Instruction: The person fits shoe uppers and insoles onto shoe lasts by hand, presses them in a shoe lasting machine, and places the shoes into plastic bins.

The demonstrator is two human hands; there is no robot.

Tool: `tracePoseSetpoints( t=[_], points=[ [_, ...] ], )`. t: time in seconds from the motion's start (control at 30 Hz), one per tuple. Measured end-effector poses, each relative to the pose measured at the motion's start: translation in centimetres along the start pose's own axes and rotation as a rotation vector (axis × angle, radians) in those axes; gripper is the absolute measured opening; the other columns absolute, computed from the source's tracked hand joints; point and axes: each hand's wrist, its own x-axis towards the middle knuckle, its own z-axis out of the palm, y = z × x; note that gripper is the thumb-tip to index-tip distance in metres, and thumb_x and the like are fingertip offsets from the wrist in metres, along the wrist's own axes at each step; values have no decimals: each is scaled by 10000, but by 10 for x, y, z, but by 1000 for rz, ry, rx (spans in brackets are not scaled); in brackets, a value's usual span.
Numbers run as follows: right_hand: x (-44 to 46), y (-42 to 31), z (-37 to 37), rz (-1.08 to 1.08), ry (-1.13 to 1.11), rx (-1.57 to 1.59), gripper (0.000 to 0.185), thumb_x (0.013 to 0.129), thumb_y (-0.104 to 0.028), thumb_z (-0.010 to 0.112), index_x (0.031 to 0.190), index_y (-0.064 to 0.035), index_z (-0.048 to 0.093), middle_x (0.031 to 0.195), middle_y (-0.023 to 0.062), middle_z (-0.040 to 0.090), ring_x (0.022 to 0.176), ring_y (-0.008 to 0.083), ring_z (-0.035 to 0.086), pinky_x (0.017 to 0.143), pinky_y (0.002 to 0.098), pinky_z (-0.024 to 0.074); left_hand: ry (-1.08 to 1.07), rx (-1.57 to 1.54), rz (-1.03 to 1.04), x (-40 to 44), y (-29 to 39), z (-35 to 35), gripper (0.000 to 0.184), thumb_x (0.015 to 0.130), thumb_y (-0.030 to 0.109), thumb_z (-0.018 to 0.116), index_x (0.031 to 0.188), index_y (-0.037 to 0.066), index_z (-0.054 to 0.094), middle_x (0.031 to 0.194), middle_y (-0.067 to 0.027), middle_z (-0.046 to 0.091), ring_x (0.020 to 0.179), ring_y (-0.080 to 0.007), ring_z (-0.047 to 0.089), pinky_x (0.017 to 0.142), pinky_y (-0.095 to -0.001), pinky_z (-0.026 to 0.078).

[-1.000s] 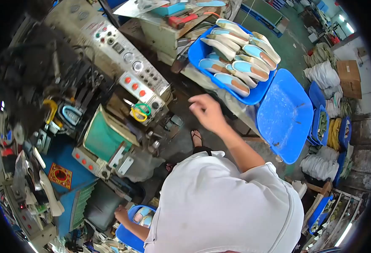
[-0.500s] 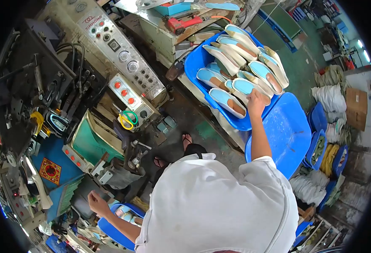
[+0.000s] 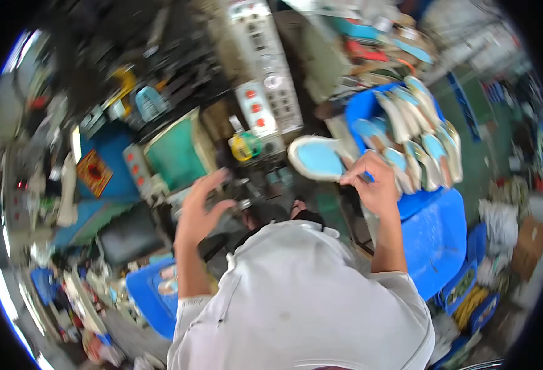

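A pale shoe with a light blue insole is pinched at one end by my right hand, which is closed on it. The shoe hangs clear of the blue bin, where several similar shoes stand packed together. My left hand is raised in front of the green machine panel, its fingers and thumb apart and nothing in it. A gap lies between that hand and the shoe. Motion blurs the view somewhat.
An empty-looking blue tub sits beside the shoe bin. Ahead is a machine control panel with red buttons, with yellow-and-green-handled scissors near it. Another blue bin with shoes is at lower left.
My right hand has lifted a shoe out of the bin and brought it leftward. My left hand has risen from low at the left towards the middle. The view has turned.
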Motion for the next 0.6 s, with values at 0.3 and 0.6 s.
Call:
tracePoseSetpoints(
  t=[0.3,0.6],
  points=[
    [69,-97,206,-327,-673,733,264,762,195,743,844,-56,741,944,71,700,946,248,704,839,367,583,107,-315,418,-74,-36,-95,456,840,28,861,1268,40,703,1299,-151,716,1365,-390,638,1205,-613,439],
    [65,-127,269,-307,-958,452,401,677,125,858,976,-95,706,1139,68,661,1133,273,619,921,384,511,203,-321,305,-132,-87,-101,524,637,-42,931,1098,80,714,1176,-65,664,1114,-295,678,1152,-556,551]
  ],
)
